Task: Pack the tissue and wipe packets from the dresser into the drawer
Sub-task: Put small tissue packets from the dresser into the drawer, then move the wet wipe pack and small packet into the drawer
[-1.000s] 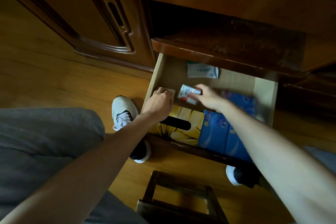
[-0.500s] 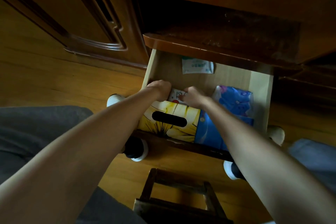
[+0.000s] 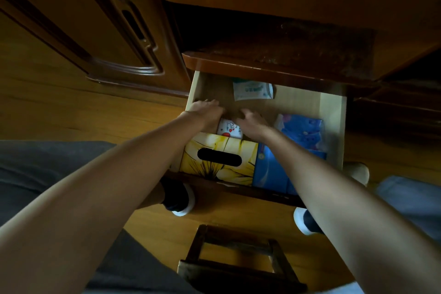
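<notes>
Open drawer (image 3: pixel 333 112): left hand (image 3: pixel 207 112) and right hand (image 3: pixel 250 122), fingers curled, both press on a small white packet (image 3: pixel 229 129) with red marks; print unreadable. Contents: yellow tissue box (image 3: pixel 219 157) at front, blue packs (image 3: pixel 300 131) right, pale wipe packet (image 3: pixel 253 90) at back.
</notes>
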Demonstrator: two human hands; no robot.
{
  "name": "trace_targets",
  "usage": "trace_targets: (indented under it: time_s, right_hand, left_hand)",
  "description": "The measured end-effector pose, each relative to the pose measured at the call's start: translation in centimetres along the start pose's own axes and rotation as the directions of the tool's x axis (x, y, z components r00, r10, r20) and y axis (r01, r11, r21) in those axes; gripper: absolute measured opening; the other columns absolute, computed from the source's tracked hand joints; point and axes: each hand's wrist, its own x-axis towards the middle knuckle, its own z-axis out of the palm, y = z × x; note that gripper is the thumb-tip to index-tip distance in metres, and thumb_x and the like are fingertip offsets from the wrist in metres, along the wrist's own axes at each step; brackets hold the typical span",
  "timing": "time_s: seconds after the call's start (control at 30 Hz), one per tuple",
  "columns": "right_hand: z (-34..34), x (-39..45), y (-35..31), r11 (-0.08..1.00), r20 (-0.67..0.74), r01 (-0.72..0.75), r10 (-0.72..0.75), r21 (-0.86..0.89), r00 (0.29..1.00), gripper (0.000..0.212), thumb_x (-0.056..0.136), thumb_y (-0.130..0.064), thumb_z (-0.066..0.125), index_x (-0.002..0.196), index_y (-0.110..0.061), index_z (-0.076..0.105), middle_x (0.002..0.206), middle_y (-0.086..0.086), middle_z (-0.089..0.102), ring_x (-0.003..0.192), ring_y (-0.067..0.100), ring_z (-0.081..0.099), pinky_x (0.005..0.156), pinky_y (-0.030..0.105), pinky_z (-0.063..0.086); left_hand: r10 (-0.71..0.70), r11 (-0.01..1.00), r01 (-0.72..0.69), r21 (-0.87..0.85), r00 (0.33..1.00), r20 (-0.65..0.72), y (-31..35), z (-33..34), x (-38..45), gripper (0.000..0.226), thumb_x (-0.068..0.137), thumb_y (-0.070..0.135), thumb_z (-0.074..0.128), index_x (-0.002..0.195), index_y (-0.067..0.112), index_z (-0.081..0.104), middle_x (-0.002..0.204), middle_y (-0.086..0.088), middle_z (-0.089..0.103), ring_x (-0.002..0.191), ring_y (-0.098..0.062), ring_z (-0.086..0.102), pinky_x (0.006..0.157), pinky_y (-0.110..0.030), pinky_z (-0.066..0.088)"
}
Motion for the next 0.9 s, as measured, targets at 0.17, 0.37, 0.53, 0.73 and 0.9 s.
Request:
trace_targets:
  time_s: [0.17, 0.37, 0.53, 0.73, 0.9]
  right_hand:
    - [-3.8, -5.3, 0.7, 0.998, -0.15, 0.058, -0.057, 0.006, 0.987, 0.051, 0.101, -0.039, 0.058, 0.148, -0.019, 0.051, 0.148, 0.008, 0.056, 0.13, 0.029, 0.057, 0.104, 0.042, 0.049]
    - [-10.7, -14.7, -1.3, 0.971, -0.157, 0.238, -0.232, 0.018, 0.96, 0.017, 0.102, -0.028, 0.063, 0.12, -0.028, 0.064, 0.126, 0.0, 0.068, 0.116, 0.018, 0.064, 0.103, 0.038, 0.051]
    - [-18.9, -25.7, -7.4, 0.876, -0.309, 0.476, -0.475, -0.079, 0.824, 0.014, 0.099, -0.027, 0.068, 0.11, -0.036, 0.07, 0.101, -0.008, 0.075, 0.092, 0.007, 0.072, 0.083, 0.029, 0.056]
    - [-29.6, -37.9, -13.2, 0.763, -0.548, 0.59, -0.622, -0.265, 0.559, 0.018, 0.091, -0.042, 0.064, 0.107, -0.041, 0.074, 0.097, -0.018, 0.078, 0.082, 0.004, 0.074, 0.064, 0.013, 0.052]
    - [-38.8, -36.4, -12.0, 0.874, -0.771, 0.288, -0.483, -0.392, 0.415, 0.019, 0.095, -0.035, 0.067, 0.113, -0.037, 0.07, 0.117, -0.016, 0.072, 0.109, 0.005, 0.066, 0.1, 0.035, 0.051]
  left_hand:
    - [-0.035, 0.992, 0.018, -0.121, 0.989, -0.14, -0.2, -4.1, -4.8, 0.058, 0.096, 0.0, 0.046, 0.149, 0.024, 0.048, 0.152, -0.005, 0.05, 0.135, -0.028, 0.053, 0.101, -0.04, 0.049]
    - [-0.015, 0.964, -0.066, -0.257, 0.954, -0.3, 1.1, -13.1, -13.2, 0.047, 0.097, 0.005, 0.042, 0.129, 0.031, 0.065, 0.131, 0.006, 0.067, 0.122, -0.018, 0.062, 0.095, -0.03, 0.049]
    - [0.17, 0.964, -0.264, -0.022, 0.681, -0.713, 5.0, -23.4, -20.8, 0.032, 0.1, 0.019, 0.05, 0.116, 0.035, 0.072, 0.119, 0.016, 0.071, 0.106, -0.006, 0.065, 0.079, -0.016, 0.042]
    - [0.207, 0.927, -0.354, 0.124, 0.207, -0.956, 9.7, -37.3, -25.2, 0.028, 0.088, 0.02, 0.054, 0.098, 0.034, 0.075, 0.103, 0.016, 0.074, 0.086, -0.01, 0.066, 0.07, -0.022, 0.044]
    - [0.173, 0.964, -0.251, 0.088, 0.342, -0.924, 12.0, -44.3, -20.7, 0.026, 0.091, 0.025, 0.057, 0.109, 0.034, 0.073, 0.116, 0.007, 0.073, 0.107, -0.022, 0.067, 0.084, -0.034, 0.051]
